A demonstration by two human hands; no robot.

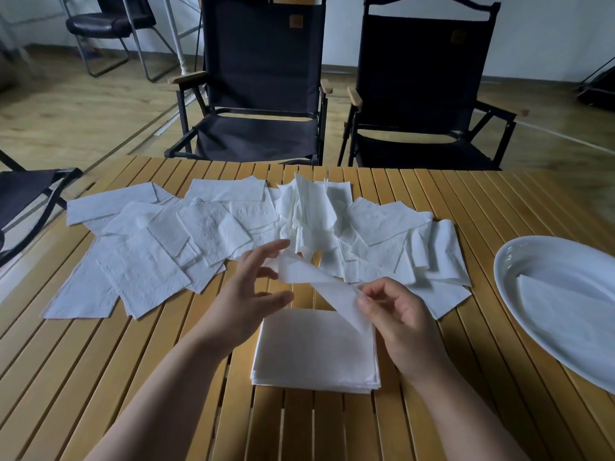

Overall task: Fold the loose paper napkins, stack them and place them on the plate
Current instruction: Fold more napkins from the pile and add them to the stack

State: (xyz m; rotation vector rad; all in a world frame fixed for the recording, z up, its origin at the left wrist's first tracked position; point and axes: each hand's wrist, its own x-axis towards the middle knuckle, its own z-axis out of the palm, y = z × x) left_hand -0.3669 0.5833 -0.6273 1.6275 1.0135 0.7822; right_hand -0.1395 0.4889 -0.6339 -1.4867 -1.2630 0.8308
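My right hand (396,314) pinches a thin white napkin (309,277) by its near edge, and the sheet hangs lifted over the table. My left hand (248,294) hovers just left of it with its fingers spread; its fingertips are at the sheet's far corner, and I cannot tell if they touch it. Under both hands lies a neat square stack of folded napkins (316,354). Several loose napkins (213,227) lie scattered across the table's far half. A white oval plate (519,257) sits at the right edge, with a folded napkin (565,307) in it.
The table (133,377) is of yellow wooden slats. Two black folding chairs (263,94) stand behind its far edge, and another dark chair (30,194) is at the left. A crumpled clump of napkins (309,207) rises in the middle of the loose pile.
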